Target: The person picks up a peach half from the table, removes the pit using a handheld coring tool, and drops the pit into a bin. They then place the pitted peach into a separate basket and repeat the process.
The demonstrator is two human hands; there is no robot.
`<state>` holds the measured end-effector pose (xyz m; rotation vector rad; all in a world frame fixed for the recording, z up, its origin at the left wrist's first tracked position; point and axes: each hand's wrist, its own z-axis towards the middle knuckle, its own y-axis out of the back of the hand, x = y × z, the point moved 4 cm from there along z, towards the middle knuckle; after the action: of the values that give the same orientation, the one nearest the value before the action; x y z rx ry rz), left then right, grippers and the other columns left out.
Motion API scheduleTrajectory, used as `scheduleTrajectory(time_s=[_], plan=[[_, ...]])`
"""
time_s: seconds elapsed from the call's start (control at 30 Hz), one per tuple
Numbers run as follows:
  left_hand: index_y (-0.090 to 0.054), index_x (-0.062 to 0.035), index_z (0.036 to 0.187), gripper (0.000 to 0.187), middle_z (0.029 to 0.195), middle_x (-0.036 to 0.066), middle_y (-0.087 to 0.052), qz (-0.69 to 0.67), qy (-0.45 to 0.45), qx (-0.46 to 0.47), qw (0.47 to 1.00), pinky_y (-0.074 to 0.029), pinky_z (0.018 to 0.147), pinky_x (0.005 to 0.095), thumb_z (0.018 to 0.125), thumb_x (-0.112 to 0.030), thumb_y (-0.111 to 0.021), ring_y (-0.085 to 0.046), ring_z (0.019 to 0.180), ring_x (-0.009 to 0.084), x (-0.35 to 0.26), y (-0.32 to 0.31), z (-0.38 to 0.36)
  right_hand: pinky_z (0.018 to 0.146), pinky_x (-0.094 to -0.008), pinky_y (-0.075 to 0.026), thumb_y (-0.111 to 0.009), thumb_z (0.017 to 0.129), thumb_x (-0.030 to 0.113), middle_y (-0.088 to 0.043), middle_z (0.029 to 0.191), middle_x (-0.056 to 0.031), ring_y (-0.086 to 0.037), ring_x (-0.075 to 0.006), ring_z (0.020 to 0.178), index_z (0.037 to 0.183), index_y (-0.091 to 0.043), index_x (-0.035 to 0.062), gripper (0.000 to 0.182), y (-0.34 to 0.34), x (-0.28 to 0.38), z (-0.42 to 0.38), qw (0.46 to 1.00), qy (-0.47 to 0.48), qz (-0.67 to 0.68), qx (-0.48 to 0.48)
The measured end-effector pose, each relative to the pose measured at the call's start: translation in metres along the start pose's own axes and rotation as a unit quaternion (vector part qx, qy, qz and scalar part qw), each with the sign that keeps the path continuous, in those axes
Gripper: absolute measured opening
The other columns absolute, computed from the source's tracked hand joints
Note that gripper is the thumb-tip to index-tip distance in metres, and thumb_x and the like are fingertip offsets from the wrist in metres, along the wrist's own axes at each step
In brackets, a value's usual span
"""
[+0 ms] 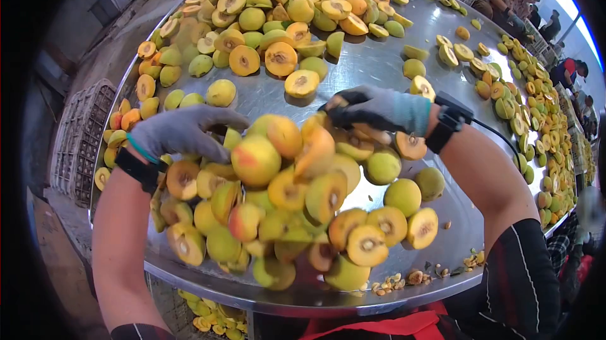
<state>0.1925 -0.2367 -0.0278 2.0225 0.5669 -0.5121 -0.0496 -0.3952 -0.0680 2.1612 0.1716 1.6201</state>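
A heap of yellow-green peach halves and whole-looking peaches (255,160) lies on the near part of a metal table, several of them blurred by motion. My left hand (189,130), in a grey glove, is at the heap's upper left, fingers stretched over the fruit. My right hand (375,113), in a grey-blue glove with dark fingers, curves over the heap's upper right side, against some peach halves. Its fingers are apart, and the fruit partly hides them. Several cut faces show brown pit hollows, as on one peach half (367,245) near the front.
The metal table (379,62) has a raised rim (284,305). A larger peach pile (252,18) spreads at the back left, and another row (536,106) runs along the right. Pit scraps (413,277) lie by the front rim. Plastic crates (82,141) stand at left; other people work at far right.
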Motion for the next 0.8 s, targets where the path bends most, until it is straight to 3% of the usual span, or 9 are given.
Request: scheduleTrajectory(time_s=[0.07, 0.17, 0.23, 0.33, 0.4, 0.43, 0.6, 0.67, 0.8], plan=[[-0.044, -0.0032, 0.131, 0.069, 0.118, 0.011, -0.055, -0.318, -0.025, -0.052, 0.946, -0.043, 0.092, 0.0317, 0.069, -0.018, -0.072, -0.053, 0.106, 0.0194, 0.040, 0.022, 0.003, 0.080, -0.0271, -0.045, -0.059, 0.085, 0.031, -0.064, 0.101, -0.0076, -0.058, -0.0133, 0.090, 0.109, -0.061, 0.0081, 0.033, 0.025, -0.019, -0.006, 0.987, 0.004, 0.124, -0.100], [-0.043, -0.0047, 0.132, 0.059, 0.128, 0.014, -0.049, -0.222, 0.027, -0.257, 0.940, -0.037, 0.097, 0.0309, 0.082, -0.026, -0.064, -0.044, 0.120, 0.0215, 0.051, 0.060, 0.014, 0.073, -0.0275, -0.047, -0.055, 0.089, 0.037, -0.062, 0.096, -0.0034, -0.057, -0.0125, 0.086, 0.105, -0.060, 0.0059, 0.035, 0.077, -0.011, -0.008, 0.938, -0.146, -0.102, -0.297], [-0.037, -0.0064, 0.137, 0.060, 0.133, 0.013, -0.045, -0.132, 0.119, -0.361, 0.915, -0.033, 0.101, 0.0320, 0.087, -0.034, -0.057, -0.040, 0.123, 0.0209, 0.058, 0.070, 0.033, 0.071, -0.0280, -0.046, -0.056, 0.087, 0.045, -0.061, 0.091, -0.0052, -0.056, -0.0135, 0.081, 0.103, -0.060, 0.0054, 0.043, 0.098, -0.063, 0.019, 0.922, -0.142, 0.140, -0.332], [-0.033, -0.0087, 0.139, 0.062, 0.136, 0.011, -0.042, -0.214, 0.180, -0.358, 0.891, -0.028, 0.103, 0.0322, 0.088, -0.036, -0.055, -0.038, 0.125, 0.0207, 0.026, 0.061, 0.067, 0.077, -0.0282, -0.046, -0.055, 0.088, 0.041, -0.061, 0.096, -0.0078, -0.057, -0.0161, 0.088, 0.106, -0.059, 0.0045, 0.040, 0.092, -0.033, 0.051, 0.918, -0.173, 0.027, -0.357], [-0.034, -0.0101, 0.139, 0.062, 0.136, 0.011, -0.043, -0.174, 0.123, -0.310, 0.927, -0.030, 0.102, 0.0319, 0.088, -0.037, -0.055, -0.038, 0.125, 0.0204, 0.030, 0.060, 0.105, 0.087, -0.0324, -0.043, -0.051, 0.088, 0.047, -0.060, 0.111, -0.0118, -0.057, -0.0209, 0.097, 0.116, -0.055, 0.0048, 0.050, 0.101, -0.083, 0.144, 0.935, 0.044, 0.070, -0.346], [-0.035, -0.0115, 0.139, 0.062, 0.135, 0.010, -0.044, -0.119, 0.080, -0.271, 0.952, -0.032, 0.101, 0.0316, 0.088, -0.039, -0.055, -0.038, 0.125, 0.0201, 0.034, 0.061, 0.122, 0.086, -0.0363, -0.045, -0.053, 0.085, 0.049, -0.059, 0.115, -0.0149, -0.058, -0.0285, 0.103, 0.120, -0.052, 0.0080, 0.054, 0.070, -0.018, 0.109, 0.949, -0.051, -0.072, -0.303], [-0.045, -0.0066, 0.131, 0.059, 0.106, 0.007, -0.062, -0.105, 0.003, -0.169, 0.980, -0.047, 0.081, 0.0257, 0.076, -0.012, -0.065, -0.058, 0.092, 0.0158, 0.024, 0.047, 0.117, 0.085, -0.0362, -0.045, -0.056, 0.076, 0.057, -0.061, 0.111, -0.0157, -0.058, -0.0315, 0.101, 0.117, -0.057, 0.0102, 0.062, 0.026, 0.017, 0.111, 0.968, 0.012, -0.201, -0.149], [-0.050, -0.0050, 0.125, 0.056, 0.107, 0.005, -0.062, -0.195, -0.004, -0.132, 0.972, -0.047, 0.081, 0.0256, 0.072, -0.007, -0.067, -0.057, 0.094, 0.0134, 0.009, 0.027, 0.094, 0.083, -0.0379, -0.046, -0.060, 0.075, 0.053, -0.063, 0.107, -0.0136, -0.059, -0.0290, 0.096, 0.114, -0.059, 0.0160, 0.054, 0.005, 0.012, 0.081, 0.993, -0.004, 0.003, -0.118], [-0.056, -0.0081, 0.118, 0.050, 0.108, 0.005, -0.063, -0.031, -0.021, -0.084, 0.996, -0.045, 0.087, 0.0285, 0.070, -0.007, -0.070, -0.056, 0.100, 0.0148, -0.030, -0.002, 0.056, 0.079, -0.0363, -0.046, -0.062, 0.076, 0.044, -0.065, 0.097, -0.0120, -0.061, -0.0254, 0.089, 0.107, -0.062, 0.0140, 0.043, -0.031, 0.010, 0.045, 0.994, -0.013, -0.045, -0.101]])
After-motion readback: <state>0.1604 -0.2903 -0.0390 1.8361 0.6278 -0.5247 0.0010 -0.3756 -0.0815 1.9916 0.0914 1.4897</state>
